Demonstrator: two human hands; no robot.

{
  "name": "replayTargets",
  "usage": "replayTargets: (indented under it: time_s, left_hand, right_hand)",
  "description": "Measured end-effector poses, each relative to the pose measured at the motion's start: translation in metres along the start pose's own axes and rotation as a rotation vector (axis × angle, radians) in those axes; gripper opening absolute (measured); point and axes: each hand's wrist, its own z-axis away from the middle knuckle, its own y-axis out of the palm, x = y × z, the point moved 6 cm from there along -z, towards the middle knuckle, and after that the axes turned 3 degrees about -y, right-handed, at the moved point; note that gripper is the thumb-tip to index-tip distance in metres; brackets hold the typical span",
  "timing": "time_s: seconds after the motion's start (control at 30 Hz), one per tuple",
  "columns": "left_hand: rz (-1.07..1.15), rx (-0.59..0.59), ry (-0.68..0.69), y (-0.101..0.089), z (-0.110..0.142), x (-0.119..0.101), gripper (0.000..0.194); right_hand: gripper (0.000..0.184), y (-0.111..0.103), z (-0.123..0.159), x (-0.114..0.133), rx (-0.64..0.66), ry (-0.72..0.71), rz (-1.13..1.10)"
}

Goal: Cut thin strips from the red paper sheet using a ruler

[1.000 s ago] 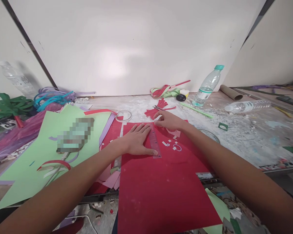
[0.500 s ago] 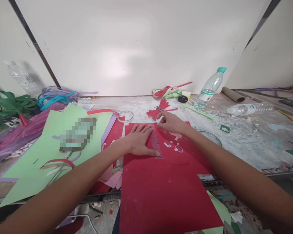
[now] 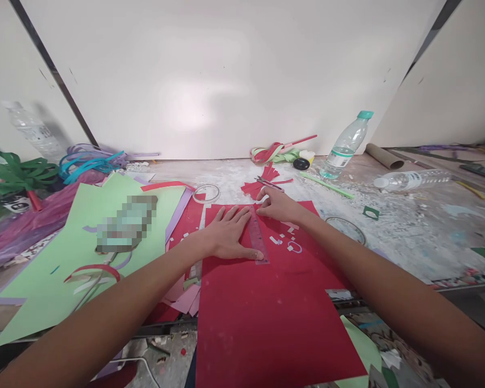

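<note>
A large red paper sheet (image 3: 267,318) lies in front of me and hangs over the table's edge. My left hand (image 3: 230,234) is spread flat on it, thumb and fingertips pressing a clear ruler (image 3: 258,237). Close to the ruler's far end is my right hand (image 3: 277,206), closed with its fingers curled together; I cannot make out what is between them. Just beyond it, a thin metal-tipped tool (image 3: 262,181), perhaps scissors, lies over red paper strips (image 3: 255,188), partly hidden by the hand. Small white paper scraps (image 3: 281,241) are scattered to the ruler's right.
Green paper sheets (image 3: 81,215) lie left, with a blurred-out object (image 3: 127,223) on them. Tape rolls (image 3: 206,193) sit around the red sheet. An upright water bottle (image 3: 343,148), a lying bottle (image 3: 412,179) and a cardboard tube (image 3: 383,156) are at right. A wall (image 3: 226,81) stands behind.
My right hand has come slightly towards me along the ruler's far end, showing more of the tool behind it. My left hand stays on the ruler. The view has shifted slightly.
</note>
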Motion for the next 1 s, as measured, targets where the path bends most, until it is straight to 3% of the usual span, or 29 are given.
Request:
replayTargets:
  time_s: [0.37,0.7,1.0]
  left_hand:
    - [0.011,-0.001,-0.015,-0.001,-0.001,0.001,0.113]
    - [-0.003,-0.010,0.000,0.001,-0.002,0.003,0.115]
    - [-0.001,-0.007,-0.007,0.002,-0.002,0.003,0.116]
  right_hand:
    - [0.027,0.000,0.009,0.025,-0.072,-0.048,0.086]
    - [0.035,-0.002,0.016,0.013,0.132,0.006,0.006]
    - [0.037,-0.003,0.033,0.032,0.187,0.031,-0.160]
